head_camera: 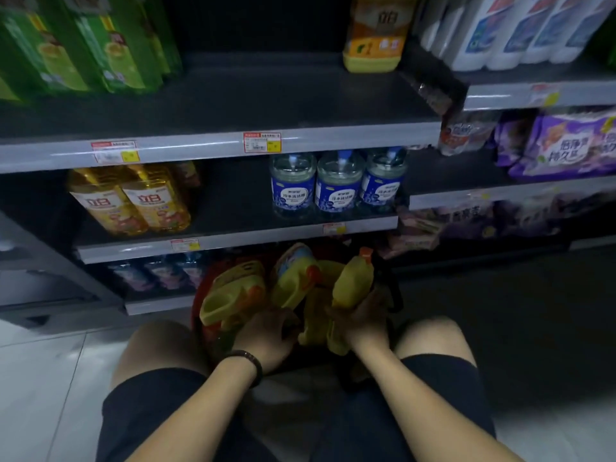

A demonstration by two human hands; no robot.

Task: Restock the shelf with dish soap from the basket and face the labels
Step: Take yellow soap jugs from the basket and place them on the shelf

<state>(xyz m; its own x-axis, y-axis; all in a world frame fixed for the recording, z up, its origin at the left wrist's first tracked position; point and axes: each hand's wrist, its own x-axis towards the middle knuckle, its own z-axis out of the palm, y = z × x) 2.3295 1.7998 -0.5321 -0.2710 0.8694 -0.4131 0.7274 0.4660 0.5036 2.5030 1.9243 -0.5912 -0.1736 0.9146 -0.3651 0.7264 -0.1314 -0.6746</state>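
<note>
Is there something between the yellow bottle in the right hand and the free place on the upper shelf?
Nothing visible blocks it. The right hand holds the yellow bottle over the basket, and the upper shelf is bare left of the orange-labelled bottle. Only the lower shelf's front edge juts on the way up.

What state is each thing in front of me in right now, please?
Basket: on the floor, part full.
Held bottle: roughly upright, capped, gripped by right hand.
Other bottles: lying tilted in the basket.
Left hand: in the basket, on the bottles; grip unclear.
Top shelf: wide gap, one yellow bottle standing, label forward.
</note>
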